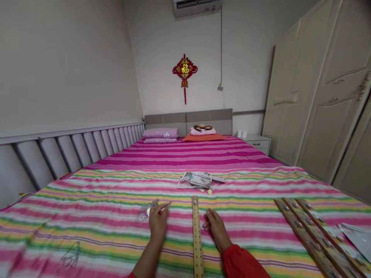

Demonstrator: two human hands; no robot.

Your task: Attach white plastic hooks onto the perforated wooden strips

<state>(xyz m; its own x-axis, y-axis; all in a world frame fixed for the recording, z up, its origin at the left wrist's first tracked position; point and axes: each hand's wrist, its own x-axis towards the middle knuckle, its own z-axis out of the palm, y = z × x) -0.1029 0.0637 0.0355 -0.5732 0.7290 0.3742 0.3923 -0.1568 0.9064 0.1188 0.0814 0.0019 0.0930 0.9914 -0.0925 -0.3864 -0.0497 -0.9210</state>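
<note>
A long wooden strip (197,239) lies lengthwise on the striped bedsheet (101,200), between my two hands. My left hand (158,222) rests left of it, fingers curled round a thin pale stick-like thing, beside a small clear plastic bag (145,211). My right hand (214,227), in a red sleeve, lies just right of the strip with its fingers bent down on the sheet and nothing visible in it.
A pile of clear packets and small yellow bits (199,180) lies farther up the bed. Three more wooden strips (313,235) with metal fittings lie at right, by flat packets (355,235). Pillows (160,134) lie at the headboard; a wardrobe (324,104) stands right.
</note>
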